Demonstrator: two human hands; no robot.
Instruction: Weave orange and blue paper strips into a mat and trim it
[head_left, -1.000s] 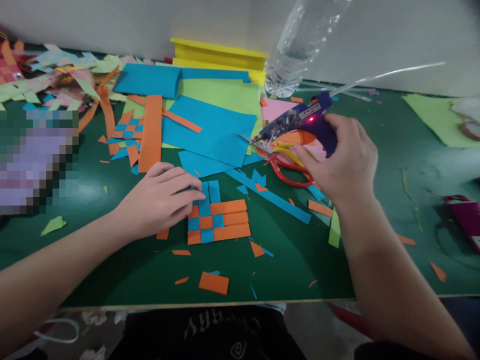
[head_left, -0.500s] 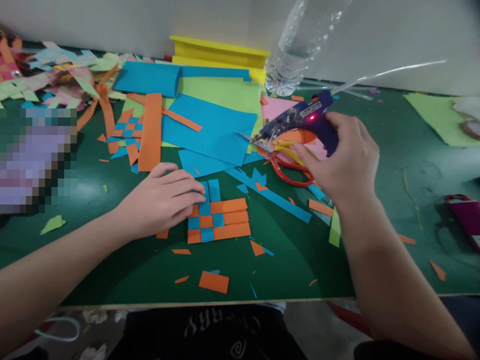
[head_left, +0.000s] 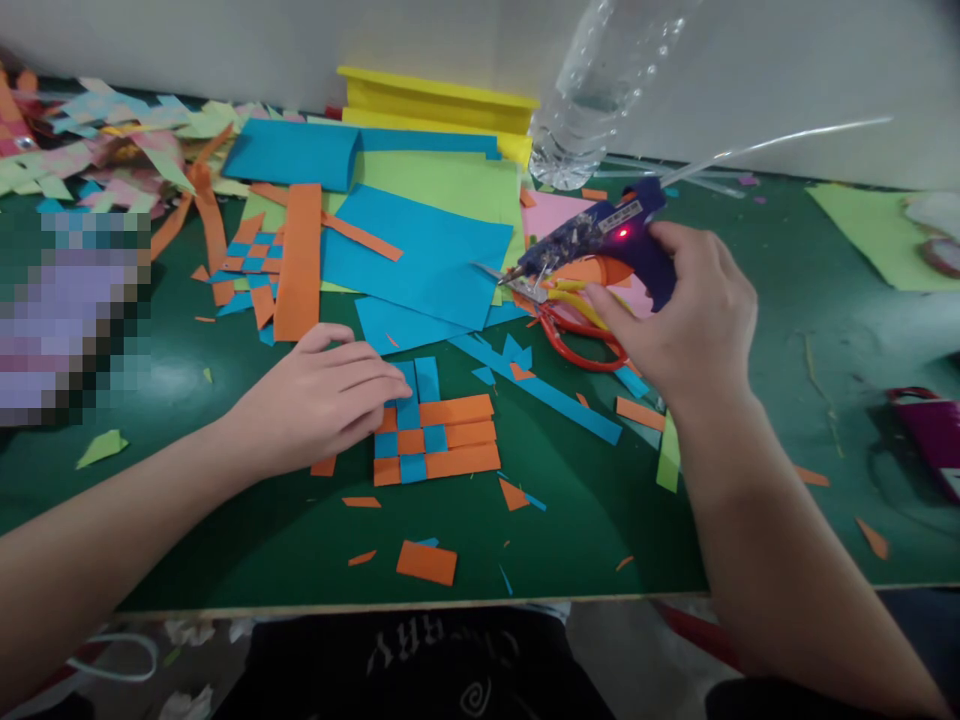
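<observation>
A small woven mat of orange and blue paper strips (head_left: 411, 438) lies on the green table, with loose strip ends at its far and right sides. My left hand (head_left: 334, 400) is on its far left corner, fingertips closed together on a blue strip; the thumb is hidden. In my right hand (head_left: 705, 310) is a dark blue glue gun (head_left: 581, 240), its red light lit and a clear glue stick (head_left: 780, 150) sticking out of its back end. The nozzle points left, over the blue paper sheets (head_left: 427, 250). Red-and-yellow-handled scissors (head_left: 581, 340) lie beneath the gun.
A clear plastic bottle (head_left: 574, 130) stands at the wall beside folded yellow paper (head_left: 435, 105). Woven scraps (head_left: 255, 255) and an orange strip (head_left: 298, 265) lie left, near a blurred-out object (head_left: 67, 320). Several paper offcuts litter the table; a purple item (head_left: 930, 425) sits right.
</observation>
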